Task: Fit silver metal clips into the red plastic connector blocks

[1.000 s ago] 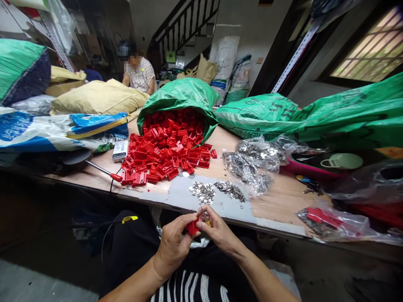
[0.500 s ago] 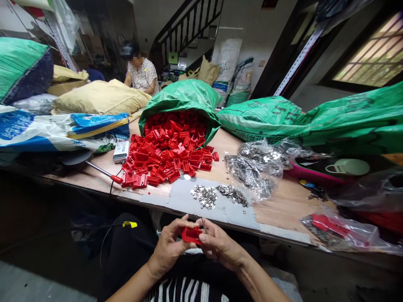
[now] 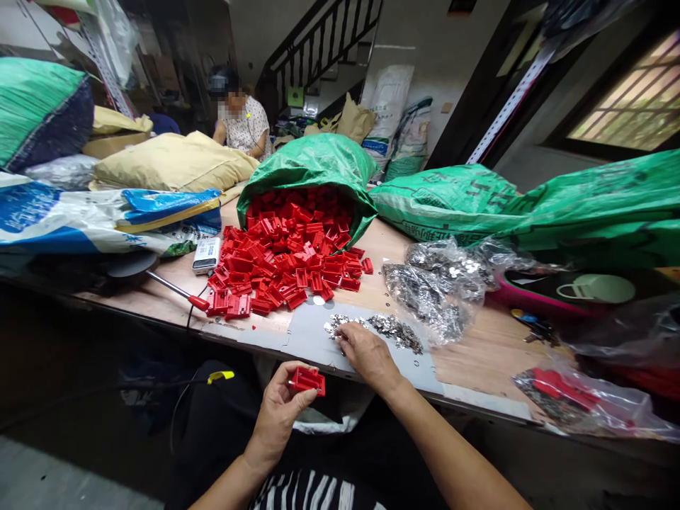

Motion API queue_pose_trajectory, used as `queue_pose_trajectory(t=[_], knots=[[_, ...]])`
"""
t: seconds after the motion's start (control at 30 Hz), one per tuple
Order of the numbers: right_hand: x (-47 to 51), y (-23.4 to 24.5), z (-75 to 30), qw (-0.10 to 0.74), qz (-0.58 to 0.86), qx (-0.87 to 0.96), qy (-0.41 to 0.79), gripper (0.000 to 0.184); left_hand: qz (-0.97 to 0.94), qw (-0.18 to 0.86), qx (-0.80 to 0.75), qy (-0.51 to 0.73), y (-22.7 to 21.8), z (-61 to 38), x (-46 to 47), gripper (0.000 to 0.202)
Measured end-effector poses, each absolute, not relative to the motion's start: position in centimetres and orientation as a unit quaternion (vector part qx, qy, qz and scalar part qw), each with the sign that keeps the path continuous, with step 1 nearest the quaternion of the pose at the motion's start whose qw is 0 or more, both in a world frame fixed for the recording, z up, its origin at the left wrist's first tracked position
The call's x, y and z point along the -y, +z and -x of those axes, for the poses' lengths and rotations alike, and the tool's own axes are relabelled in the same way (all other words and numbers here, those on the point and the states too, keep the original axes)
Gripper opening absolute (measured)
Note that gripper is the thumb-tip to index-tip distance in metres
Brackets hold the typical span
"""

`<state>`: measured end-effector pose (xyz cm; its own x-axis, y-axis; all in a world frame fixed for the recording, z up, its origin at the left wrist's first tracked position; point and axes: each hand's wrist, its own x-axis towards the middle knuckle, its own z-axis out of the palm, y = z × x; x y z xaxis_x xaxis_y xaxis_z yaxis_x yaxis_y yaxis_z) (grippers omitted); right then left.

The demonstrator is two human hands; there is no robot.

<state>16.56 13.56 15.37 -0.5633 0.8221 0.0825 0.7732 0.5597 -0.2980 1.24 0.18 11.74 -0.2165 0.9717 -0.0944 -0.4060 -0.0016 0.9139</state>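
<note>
Currently, the left hand (image 3: 279, 400) grasps one red case (image 3: 308, 380) between thumb and fingers, its hollow side turned up, just off the near edge of the table (image 3: 478, 347). Reckoned from that case, the right hand (image 3: 369, 354) is at 2 o'clock, its fingertips bunched and dipped into a pile of shiny metal bits (image 3: 333, 324); I cannot tell whether they pinch a piece. A darker pile (image 3: 398, 333) is close by at 2 o'clock, both piles on a grey mat (image 3: 311, 333). Just before 12 o'clock, a heap of red cases (image 3: 281, 262) spills from the mouth of a green sack (image 3: 313, 159). Towards 10 o'clock, a metal rod (image 3: 178, 287) points its red end at the heap, and a small white box (image 3: 206, 255) sits just beside the cases. Farther out that way are a blue and white sack (image 3: 69, 212) and a beige sack (image 3: 175, 161). At 2 o'clock, beyond the mat, clear bags (image 3: 425, 294) of metal bits lie on the table, with a pale cup (image 3: 598, 287) past them. A clear bag with something red (image 3: 574, 393) is at 3 o'clock. Past the table, another person (image 3: 244, 124) in a spotted top sits near 11 o'clock, and a stair railing (image 3: 319, 49) slants at 12.
</note>
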Motion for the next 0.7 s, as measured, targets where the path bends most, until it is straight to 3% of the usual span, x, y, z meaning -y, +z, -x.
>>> queue_pose_trajectory(t=[0.23,0.47,0.57,0.7], knots=[[-14.4,15.7,-15.2,0.049,0.459,0.884,0.078,0.007,-0.313,0.533,-0.462,0.636,10.9,-0.7,0.4,0.028],[-14.2,15.2,-15.6,0.088,0.446,0.886,0.092,0.008,-0.297,0.528,-0.462,0.647,10.9,-1.2,-0.2,0.032],[-13.9,15.6,-16.0,0.153,0.444,0.868,0.160,0.009,-0.292,0.515,-0.462,0.660,11.6,-1.2,-0.9,0.037],[-12.7,16.3,-16.5,0.235,0.401,0.809,0.361,0.004,-0.320,0.495,-0.470,0.657,12.3,-1.0,-1.6,0.049]])
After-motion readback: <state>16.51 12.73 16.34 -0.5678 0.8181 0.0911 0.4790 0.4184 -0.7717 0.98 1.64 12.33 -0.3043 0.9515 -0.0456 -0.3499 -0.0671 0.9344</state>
